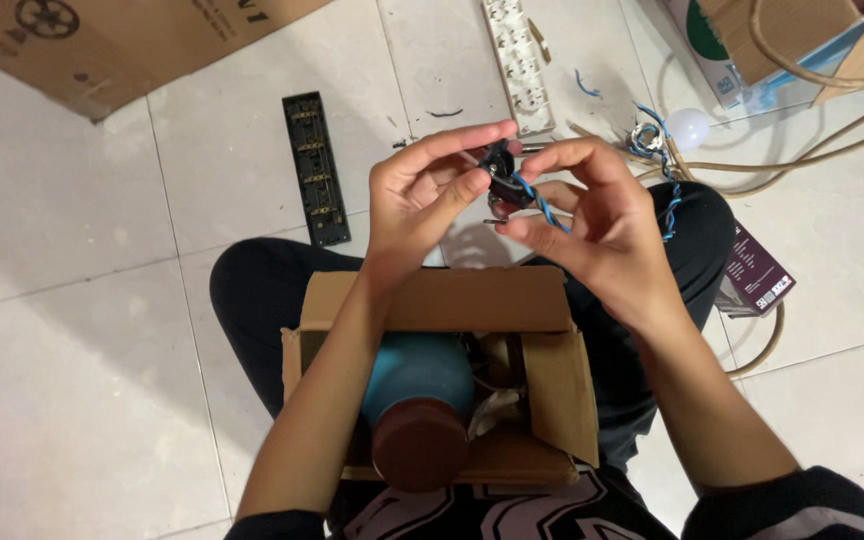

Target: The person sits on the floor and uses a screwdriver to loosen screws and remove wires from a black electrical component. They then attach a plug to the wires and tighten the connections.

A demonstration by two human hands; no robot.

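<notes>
Both my hands are raised above my lap. My left hand [430, 190] pinches a small black electrical part [501, 172] between thumb and fingers. My right hand [597, 225] grips the same part from the right side and holds a thin blue wire [542, 205] that runs out of it. The blue wire trails off to the right, over my knee, toward a coil of wire [646, 140]. An open cardboard box [442, 300] rests in my lap below the hands. Inside it sits a teal cylinder with a brown cap [418, 400].
On the white tiled floor lie a black strip with metal contacts [315, 168], a white socket strip cover [518, 62], a white bulb [689, 126] and a dark purple carton [755, 272]. Beige cable [832, 75] loops at the right. Cardboard boxes [112, 45] stand at the top.
</notes>
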